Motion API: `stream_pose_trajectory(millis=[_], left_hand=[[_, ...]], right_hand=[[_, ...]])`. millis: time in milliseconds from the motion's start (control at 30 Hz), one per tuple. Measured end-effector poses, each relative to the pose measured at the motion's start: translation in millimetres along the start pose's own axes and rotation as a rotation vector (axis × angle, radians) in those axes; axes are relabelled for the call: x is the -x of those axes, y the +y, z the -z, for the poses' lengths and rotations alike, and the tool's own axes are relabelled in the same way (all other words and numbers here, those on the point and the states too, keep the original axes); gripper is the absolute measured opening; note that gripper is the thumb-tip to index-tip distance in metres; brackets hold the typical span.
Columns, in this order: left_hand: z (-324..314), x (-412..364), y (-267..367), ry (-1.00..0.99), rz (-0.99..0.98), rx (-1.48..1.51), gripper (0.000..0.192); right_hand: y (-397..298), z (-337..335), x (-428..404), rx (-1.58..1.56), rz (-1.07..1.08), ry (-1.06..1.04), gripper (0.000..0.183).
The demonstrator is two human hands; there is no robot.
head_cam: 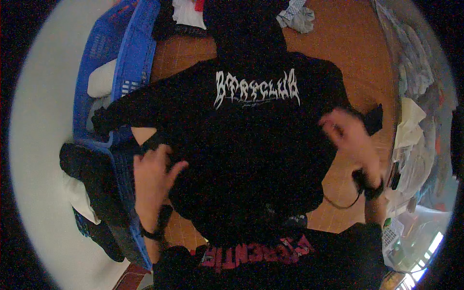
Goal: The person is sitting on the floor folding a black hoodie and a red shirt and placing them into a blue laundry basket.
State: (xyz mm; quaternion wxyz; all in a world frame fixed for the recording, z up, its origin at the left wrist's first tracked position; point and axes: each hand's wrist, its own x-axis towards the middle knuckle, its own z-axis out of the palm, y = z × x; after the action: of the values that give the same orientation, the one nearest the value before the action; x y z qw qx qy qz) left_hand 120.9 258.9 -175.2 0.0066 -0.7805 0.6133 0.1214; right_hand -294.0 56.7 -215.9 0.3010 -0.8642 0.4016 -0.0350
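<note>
A black hooded sweatshirt (250, 145) with white lettering lies spread over a brown wooden table (340, 32), its hood towards the far edge. One sleeve stretches left over a blue plastic basket. My left hand (154, 174) is over the garment's left side, fingers apart, with nothing seen in it. Over the right side is my right hand (344, 130), blurred, its fingers partly bent; whether it touches or grips the cloth cannot be told. Both wrists wear dark bands.
Blue plastic baskets (136, 54) stand along the left, with dark and white cloth (81, 195) hanging over the nearer one. Folded light cloth (297, 18) lies at the far edge. Clear plastic bags (417, 69) and cream paper (409, 123) line the right side. A dark cable (342, 207) is near my right wrist.
</note>
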Motion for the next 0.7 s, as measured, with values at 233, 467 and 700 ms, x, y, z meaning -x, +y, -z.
stream_pose_trajectory(millis=[233,467,700], left_hand=[[-40.5,35.2,19.7,-0.074,-0.133,0.128,0.067],[-76.6,57.8,-2.4,0.069,0.173,0.427,0.053],[-74.3,68.3,-3.5,0.250,0.181,0.255,0.048]], right_hand=[[-85.7,-97.2,80.6,0.174,-0.113,0.012,0.056],[-32.5,-95.6,108.6,0.038,-0.301,0.088,0.040],[-20.1,-71.4,119.4,0.074,-0.295,0.251,0.024]])
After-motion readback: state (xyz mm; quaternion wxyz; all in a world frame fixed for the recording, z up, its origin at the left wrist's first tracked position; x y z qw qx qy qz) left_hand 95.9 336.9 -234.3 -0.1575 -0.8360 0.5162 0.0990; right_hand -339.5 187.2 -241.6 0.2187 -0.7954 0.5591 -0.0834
